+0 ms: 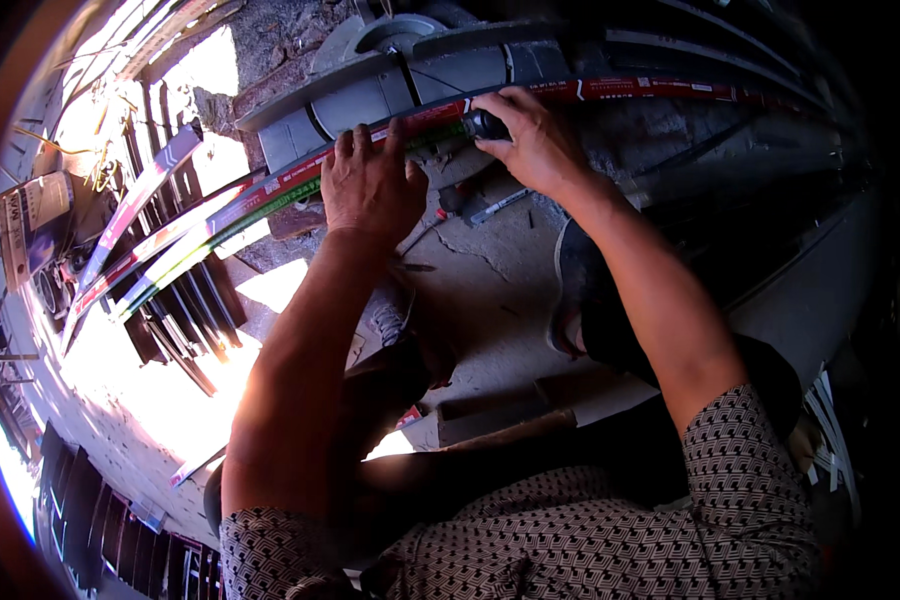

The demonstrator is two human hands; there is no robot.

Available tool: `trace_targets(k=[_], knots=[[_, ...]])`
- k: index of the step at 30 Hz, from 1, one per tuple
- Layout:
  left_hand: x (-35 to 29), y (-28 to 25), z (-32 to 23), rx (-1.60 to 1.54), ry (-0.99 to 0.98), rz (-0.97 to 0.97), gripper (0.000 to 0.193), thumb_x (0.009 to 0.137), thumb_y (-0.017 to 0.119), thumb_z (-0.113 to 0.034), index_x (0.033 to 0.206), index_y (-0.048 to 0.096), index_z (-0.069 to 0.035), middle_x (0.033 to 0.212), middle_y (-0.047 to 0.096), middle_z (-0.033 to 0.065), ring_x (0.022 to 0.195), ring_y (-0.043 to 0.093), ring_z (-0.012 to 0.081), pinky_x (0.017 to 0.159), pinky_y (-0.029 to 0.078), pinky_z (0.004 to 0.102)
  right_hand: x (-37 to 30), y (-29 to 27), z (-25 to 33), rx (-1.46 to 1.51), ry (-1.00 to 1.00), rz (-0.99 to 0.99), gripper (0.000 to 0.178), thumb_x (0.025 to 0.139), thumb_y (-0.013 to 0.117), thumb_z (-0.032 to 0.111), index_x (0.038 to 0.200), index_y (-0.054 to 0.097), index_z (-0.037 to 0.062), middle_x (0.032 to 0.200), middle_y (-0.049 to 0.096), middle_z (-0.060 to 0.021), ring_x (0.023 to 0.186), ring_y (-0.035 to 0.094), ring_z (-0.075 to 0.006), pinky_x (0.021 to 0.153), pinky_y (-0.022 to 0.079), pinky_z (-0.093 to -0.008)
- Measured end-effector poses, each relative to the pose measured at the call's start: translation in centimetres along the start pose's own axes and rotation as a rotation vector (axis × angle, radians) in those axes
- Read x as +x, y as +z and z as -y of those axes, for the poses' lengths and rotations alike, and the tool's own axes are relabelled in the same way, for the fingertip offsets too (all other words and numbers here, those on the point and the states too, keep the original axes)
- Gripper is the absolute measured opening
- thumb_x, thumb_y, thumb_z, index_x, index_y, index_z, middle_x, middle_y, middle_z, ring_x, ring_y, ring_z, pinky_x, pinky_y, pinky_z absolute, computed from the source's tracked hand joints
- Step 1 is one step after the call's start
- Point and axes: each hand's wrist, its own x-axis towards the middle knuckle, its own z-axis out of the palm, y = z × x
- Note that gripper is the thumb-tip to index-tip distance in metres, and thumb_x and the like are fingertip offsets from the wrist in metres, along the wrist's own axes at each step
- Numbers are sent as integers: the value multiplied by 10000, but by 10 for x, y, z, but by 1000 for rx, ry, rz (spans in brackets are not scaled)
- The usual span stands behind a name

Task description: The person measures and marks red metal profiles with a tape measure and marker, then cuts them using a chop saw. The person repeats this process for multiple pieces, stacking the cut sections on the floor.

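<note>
A long narrow profile strip (630, 90), covered in red and white printed film, lies across a grey metal machine base (360, 100). Along part of its near side runs a green edge. My left hand (370, 190) has its fingers bent over the strip, their tips near its far edge, with the thumb on the near side. To the right, my right hand (535, 145) is closed around a small black rounded object (485, 125) beside the strip. Fingers cover part of that object, and its kind cannot be made out.
More film-covered strips (140, 200) lean at the left in bright sunlight, near a cardboard box (40, 220). A marker pen (500, 206) lies on the concrete floor below my hands. Dark lengths of profile (700, 55) stretch away at the upper right. White offcuts (832, 430) sit lower right.
</note>
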Motion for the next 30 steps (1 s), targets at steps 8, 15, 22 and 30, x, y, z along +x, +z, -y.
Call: trace_targets(k=[8, 15, 22, 30], knots=[[-5, -52, 116, 233, 44, 322, 566, 930, 663, -311, 1386, 535, -1, 1280, 624, 206, 1227, 585, 360, 1039, 468, 476, -65, 6, 37, 151, 114, 147, 457, 811, 830, 118, 1218, 624, 145, 1166, 624, -113, 1028, 674, -362, 831, 565, -455], [-37, -18, 171, 210, -57, 303, 757, 857, 728, -290, 1487, 422, -1, 1378, 562, 222, 1304, 542, 378, 1089, 430, 485, -107, 37, 23, 227, 151, 189, 517, 778, 838, 101, 1238, 603, 134, 1160, 617, -119, 1021, 663, -376, 835, 550, -448], [-23, 18, 194, 118, -59, 198, 337, 903, 655, -167, 1194, 558, -30, 1100, 649, 215, 1101, 625, 394, 954, 477, 508, -122, 63, 6, 179, 220, 305, 515, 811, 822, 128, 1277, 602, 117, 1211, 622, -137, 1080, 647, -386, 902, 534, -457], [-22, 34, 204, 109, -8, 132, 219, 938, 643, -148, 1096, 545, -33, 1005, 651, 203, 1009, 642, 397, 886, 489, 512, -134, 82, -1, 185, 240, 433, 510, 847, 789, 171, 1307, 584, 93, 1259, 602, -159, 1136, 621, -406, 954, 517, -462]])
